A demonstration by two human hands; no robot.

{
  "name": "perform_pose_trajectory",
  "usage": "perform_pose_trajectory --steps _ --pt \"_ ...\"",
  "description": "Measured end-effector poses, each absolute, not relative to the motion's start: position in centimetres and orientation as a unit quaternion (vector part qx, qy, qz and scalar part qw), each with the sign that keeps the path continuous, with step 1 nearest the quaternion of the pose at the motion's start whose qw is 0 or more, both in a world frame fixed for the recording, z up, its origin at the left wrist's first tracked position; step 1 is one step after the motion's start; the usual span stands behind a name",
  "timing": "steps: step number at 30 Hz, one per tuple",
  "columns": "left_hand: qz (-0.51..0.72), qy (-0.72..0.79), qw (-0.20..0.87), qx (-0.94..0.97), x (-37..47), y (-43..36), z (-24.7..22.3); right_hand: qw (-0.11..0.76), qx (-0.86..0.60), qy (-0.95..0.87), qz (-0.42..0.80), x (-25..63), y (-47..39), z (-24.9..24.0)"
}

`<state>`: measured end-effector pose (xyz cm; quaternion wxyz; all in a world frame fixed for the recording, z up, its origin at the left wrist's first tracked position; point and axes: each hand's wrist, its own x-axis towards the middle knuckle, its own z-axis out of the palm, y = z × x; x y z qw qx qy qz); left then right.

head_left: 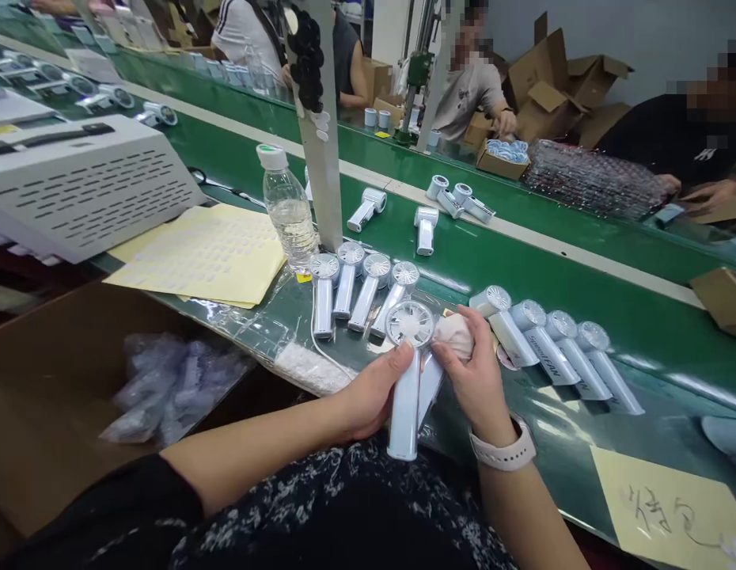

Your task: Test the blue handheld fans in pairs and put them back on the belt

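A light-blue handheld fan (404, 408) is upright in front of me, its round grille facing me. My left hand (371, 392) is closed around its handle, with the thumb just under the head. My right hand (478, 388), wearing a pale watch band, pinches a crumpled white cloth (454, 336) against the right side of the fan's head. Part of another pale-blue surface shows behind the handle; I cannot tell what it belongs to. Just beyond my left hand lie several similar fans (363, 305) in a row. To the right of my right hand rests another row of fans (555, 356).
A water bottle (290, 214) stands by a metal post (321, 174). Yellow sticker sheets (207, 249) and a grey vented box (100, 190) are at left. Beyond runs a green conveyor (522, 253) carrying fans. A cardboard box (53, 380) holds plastic-wrapped items. Co-workers sit across.
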<state>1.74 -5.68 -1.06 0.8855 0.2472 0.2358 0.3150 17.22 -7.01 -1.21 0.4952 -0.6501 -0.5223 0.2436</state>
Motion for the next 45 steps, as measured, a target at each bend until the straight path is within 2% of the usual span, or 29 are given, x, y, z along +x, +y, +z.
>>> perform_pose_trajectory --steps 4,10,19,23,26,29,34,36,41,45 --pt "0.352 0.241 0.839 0.338 1.3 -5.8 -1.5 0.463 -0.637 -0.53 0.315 18.0 -7.3 -0.7" --pt "0.31 0.24 0.836 0.384 0.1 -5.2 -1.7 0.402 -0.618 -0.601 0.309 18.9 -8.1 0.3" --pt "0.257 0.245 0.836 0.419 -0.4 -4.9 -0.7 0.395 -0.693 -0.549 0.249 17.2 -8.2 -0.6" --pt "0.252 0.252 0.867 0.348 -0.7 -4.4 -1.7 0.351 -0.667 -0.592 0.285 18.1 -8.7 -0.3" --pt "0.24 0.193 0.909 0.282 -0.9 -3.8 -2.7 0.325 -0.651 -0.603 0.327 19.0 -9.1 0.6" --pt "0.217 0.153 0.925 0.272 -1.0 -3.5 -3.3 0.348 -0.671 -0.535 0.376 19.1 -9.0 1.5" --pt "0.258 0.161 0.917 0.258 -1.6 -3.7 -3.9 0.388 -0.672 -0.511 0.37 18.8 -8.1 2.3" --pt "0.275 0.146 0.921 0.234 -2.1 -3.5 -4.0 0.394 -0.676 -0.521 0.343 19.2 -7.4 2.2" --pt "0.248 0.091 0.943 0.203 -3.1 -2.7 -3.5 0.382 -0.754 -0.521 0.12 21.8 -4.2 0.8" --pt "0.26 0.098 0.938 0.207 -3.3 -2.7 -3.3 0.354 -0.748 -0.561 0.03 22.3 -3.9 -0.8"
